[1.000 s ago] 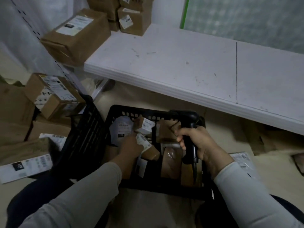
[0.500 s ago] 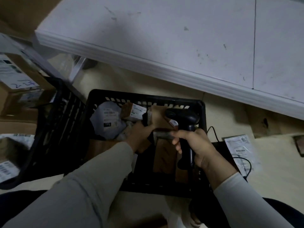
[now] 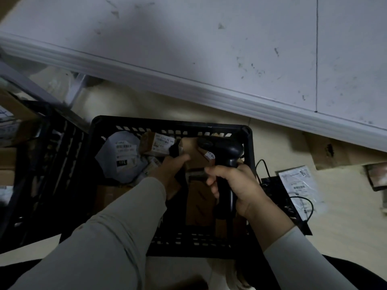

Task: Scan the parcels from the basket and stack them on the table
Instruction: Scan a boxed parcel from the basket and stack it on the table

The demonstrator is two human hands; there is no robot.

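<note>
A black slotted basket (image 3: 173,123) sits on the floor below the white table (image 3: 209,49). Inside lie a grey mailer bag (image 3: 123,158), a small labelled brown box (image 3: 156,145) and more brown parcels. My left hand (image 3: 170,170) reaches into the basket and grips a brown parcel (image 3: 191,153), thumb on its top face. My right hand (image 3: 234,189) grips the black barcode scanner (image 3: 226,151) by its handle, its head just right of that parcel.
A second black crate (image 3: 52,164) stands left of the basket, with cardboard boxes beyond it. On the floor to the right lie a labelled plastic bag (image 3: 299,185), a black cable (image 3: 263,166) and a flat cardboard piece (image 3: 339,153).
The view has tilted down and closed in on the basket. My left hand moved from the small labelled box to the brown parcel beside the scanner head. My right hand keeps hold of the scanner.
</note>
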